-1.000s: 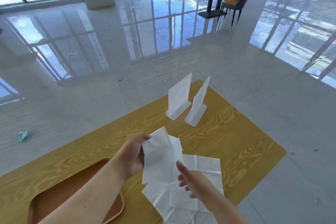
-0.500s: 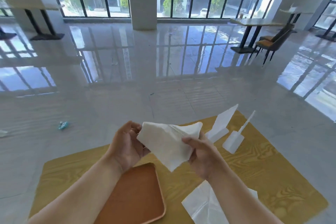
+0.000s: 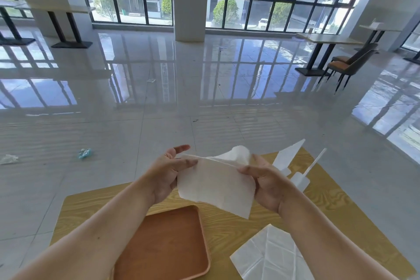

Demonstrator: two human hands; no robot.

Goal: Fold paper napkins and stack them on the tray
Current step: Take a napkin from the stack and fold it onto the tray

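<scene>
The white paper napkin (image 3: 216, 185) is held up in the air btw. both hands, above the far edge of the tray (image 3: 163, 248) and the yellow wood-grain surface (image 3: 229, 232); it is partly doubled, w/ a puffed fold at the top edge and the lower corner hanging down toward the surface. The left hand (image 3: 166, 173) is at the napkin's left edge, palm turned to the right, thumb on the near side of the paper; its grip is loose, w/ the index finger stretched out and not touching the paper. The right hand (image 3: 268, 184) has a closed pinch grip on the right edge, thumb in front, other fingers curled behind. Both forearms come in from the bottom corners, wrists about level. The orange-brown tray lies just under the left forearm. An unfolded napkin (image 3: 268, 254) lies flat on the surface, right of the tray, under the right forearm. Two white sign stands (image 3: 293, 166) are upright at the surface's far right corner, behind the right hand.
</scene>
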